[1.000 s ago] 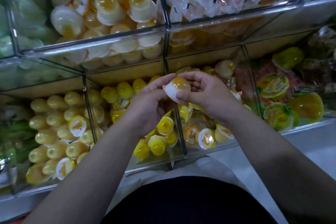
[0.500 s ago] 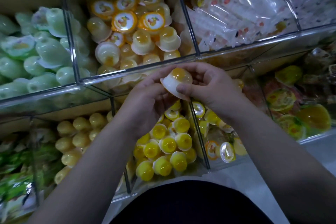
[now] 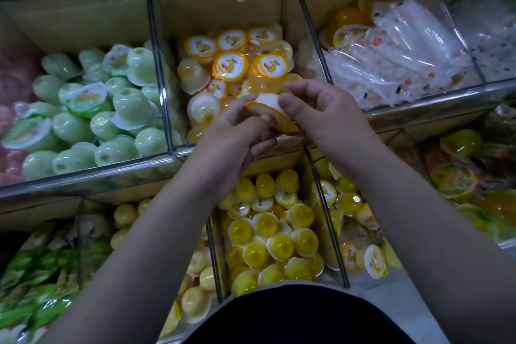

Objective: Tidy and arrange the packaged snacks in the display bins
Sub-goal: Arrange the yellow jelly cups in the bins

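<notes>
Tiered clear-walled display bins fill the view, and the bin of orange-lidded cups [image 3: 223,3] is taken as landmark: green jelly cups [image 3: 131,103] lie left of it, clear-wrapped packets [image 3: 405,50] right of it, and yellow jelly cups [image 3: 268,232] in the tier in front of it. Over the last second the single jelly cup [image 3: 268,106] has been carried from above that front tier to just over this bin's front rim and tilted off dome-up, so placement among matching cups is judged near. It is gripped between the fingers [image 3: 243,117] of the left hand [image 3: 234,134] and the right hand [image 3: 321,112], with its milky-white body and orange lid edge showing.
</notes>
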The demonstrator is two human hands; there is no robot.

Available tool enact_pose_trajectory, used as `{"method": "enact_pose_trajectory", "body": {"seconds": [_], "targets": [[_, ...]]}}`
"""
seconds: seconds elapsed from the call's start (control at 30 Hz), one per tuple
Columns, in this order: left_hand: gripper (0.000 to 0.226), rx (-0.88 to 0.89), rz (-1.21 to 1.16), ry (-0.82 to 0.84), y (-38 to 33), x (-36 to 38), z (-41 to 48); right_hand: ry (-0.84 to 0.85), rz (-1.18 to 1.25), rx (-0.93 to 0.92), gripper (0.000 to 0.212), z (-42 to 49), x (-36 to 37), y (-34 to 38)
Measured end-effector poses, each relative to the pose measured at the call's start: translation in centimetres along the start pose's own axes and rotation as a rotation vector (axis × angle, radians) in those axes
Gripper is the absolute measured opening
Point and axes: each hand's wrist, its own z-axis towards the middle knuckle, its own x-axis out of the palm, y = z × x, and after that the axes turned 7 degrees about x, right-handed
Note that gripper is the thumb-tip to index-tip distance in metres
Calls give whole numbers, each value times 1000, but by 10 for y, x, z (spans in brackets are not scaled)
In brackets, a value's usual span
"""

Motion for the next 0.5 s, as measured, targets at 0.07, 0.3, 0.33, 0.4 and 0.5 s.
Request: {"method": "enact_pose_trajectory", "body": {"seconds": [0.07,0.3,0.33,0.4,0.5], "targets": [[16,23,98,-41,-6,-6,5,-29,-31,-7,9,9,6,4],[4,91,384,-239,-25,-25,29,-69,-40,85,35,42,31,13],[5,103,432,-259,-28,-27,33,-64,-47,105,40,46,34,13],[15,127,525,-288,-29,-31,42,-47,-51,117,30,54,40,13],[26,159,685,-317,-26,-37,56,-63,-135,75,30,68,48,10]]}}
